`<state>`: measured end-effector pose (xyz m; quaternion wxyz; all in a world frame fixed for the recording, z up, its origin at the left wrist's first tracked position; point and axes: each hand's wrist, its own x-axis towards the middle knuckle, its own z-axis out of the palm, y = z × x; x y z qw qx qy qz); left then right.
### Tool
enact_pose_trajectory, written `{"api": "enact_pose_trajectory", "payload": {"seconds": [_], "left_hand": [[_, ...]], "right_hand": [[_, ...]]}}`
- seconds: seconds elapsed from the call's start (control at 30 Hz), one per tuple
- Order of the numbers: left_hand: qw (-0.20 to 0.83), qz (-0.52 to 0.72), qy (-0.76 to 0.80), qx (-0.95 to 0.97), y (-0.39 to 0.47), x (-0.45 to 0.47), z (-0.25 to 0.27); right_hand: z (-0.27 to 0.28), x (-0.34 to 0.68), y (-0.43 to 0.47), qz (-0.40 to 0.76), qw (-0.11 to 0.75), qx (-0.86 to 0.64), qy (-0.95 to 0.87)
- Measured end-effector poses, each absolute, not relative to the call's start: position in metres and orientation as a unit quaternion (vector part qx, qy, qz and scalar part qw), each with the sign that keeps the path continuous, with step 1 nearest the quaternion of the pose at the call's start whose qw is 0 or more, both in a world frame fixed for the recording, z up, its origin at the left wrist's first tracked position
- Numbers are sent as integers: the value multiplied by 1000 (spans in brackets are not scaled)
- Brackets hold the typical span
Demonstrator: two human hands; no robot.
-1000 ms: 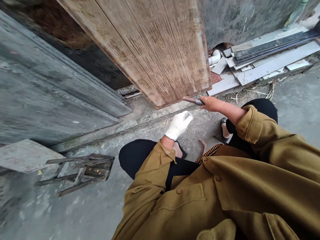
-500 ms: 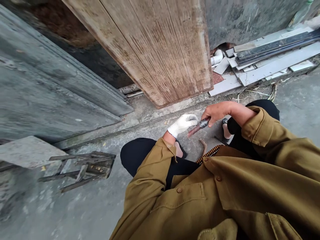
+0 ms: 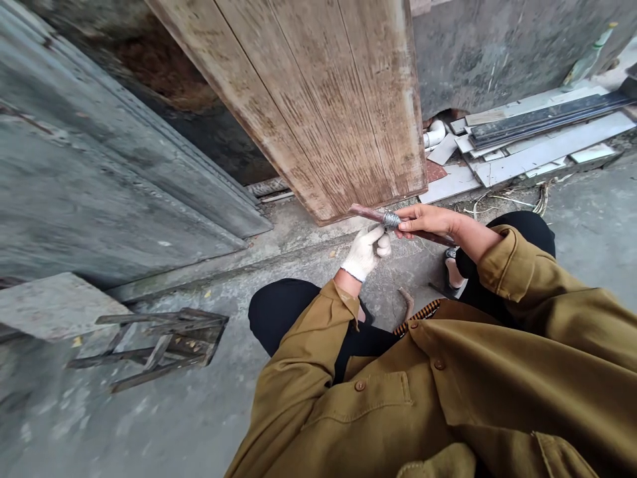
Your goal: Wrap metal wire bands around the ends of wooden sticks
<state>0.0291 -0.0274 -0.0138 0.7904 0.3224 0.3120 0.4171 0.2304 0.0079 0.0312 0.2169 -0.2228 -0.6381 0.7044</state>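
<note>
A brown wooden stick (image 3: pixel 367 211) lies slantwise in my bare right hand (image 3: pixel 426 219), its far end pointing up and left. Several turns of silvery wire (image 3: pixel 391 220) are wound round the stick just beside my right fingertips. My left hand (image 3: pixel 365 253), in a white knitted glove, is just below the wire coil with thumb and forefinger pinched together. What lies between those gloved fingertips is too small to make out. On the ground under my hands rests a short curved piece of wood (image 3: pixel 406 302).
A plank door panel (image 3: pixel 328 99) leans ahead of me, near the grey wall. Stacked tile strips and boards (image 3: pixel 527 149) lie at the right, beside a white pipe elbow (image 3: pixel 436 134). A small wooden stool (image 3: pixel 159 345) lies on its side at the left.
The stick has swung so that its free end points up-left instead of down-left, and it is raised slightly. My left hand has come in under the wire coil, its fingers now pinched.
</note>
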Motion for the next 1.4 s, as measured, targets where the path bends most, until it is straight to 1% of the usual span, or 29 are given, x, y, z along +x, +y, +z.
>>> {"api": "enact_pose_trajectory", "payload": {"seconds": [0.17, 0.3, 0.4, 0.5, 0.53, 0.63, 0.77, 0.8, 0.87, 0.93, 0.97, 1.03, 1.1, 1.2, 1.4], "left_hand": [[763, 420, 354, 342, -26, 24, -10], [758, 441, 372, 303, -25, 22, -8], [742, 444, 384, 324, -24, 26, -11], [667, 495, 415, 371, -22, 30, -18], [657, 511, 416, 366, -21, 32, -20], [695, 509, 387, 329, -20, 35, -26], [717, 416, 410, 379, -22, 36, -35], [723, 410, 406, 381, -21, 34, -38], [738, 413, 388, 366, -20, 28, -43], [698, 455, 429, 348, -16, 22, -47], [684, 468, 443, 342, -15, 21, -49], [661, 489, 448, 351, -13, 20, -48], [668, 487, 415, 381, -16, 24, -42], [723, 437, 357, 399, -26, 29, -25], [756, 379, 326, 423, -41, 25, 0]], "right_hand": [[25, 224, 9, 779, 245, -203, -539], [16, 225, 15, 815, 276, -206, -466], [12, 226, 17, 830, 254, -201, -453], [12, 227, 17, 808, 203, -210, -512], [12, 227, 17, 795, 195, -216, -532], [12, 226, 18, 770, 214, -232, -555], [9, 223, 20, 753, 200, -257, -571], [9, 223, 20, 754, 210, -263, -564], [9, 224, 21, 766, 260, -273, -520], [10, 227, 22, 790, 308, -274, -455], [10, 228, 23, 805, 316, -269, -423], [10, 230, 23, 835, 316, -253, -373], [9, 231, 24, 852, 308, -242, -346], [8, 234, 26, 861, 298, -240, -334], [10, 239, 28, 858, 297, -266, -323]]}}
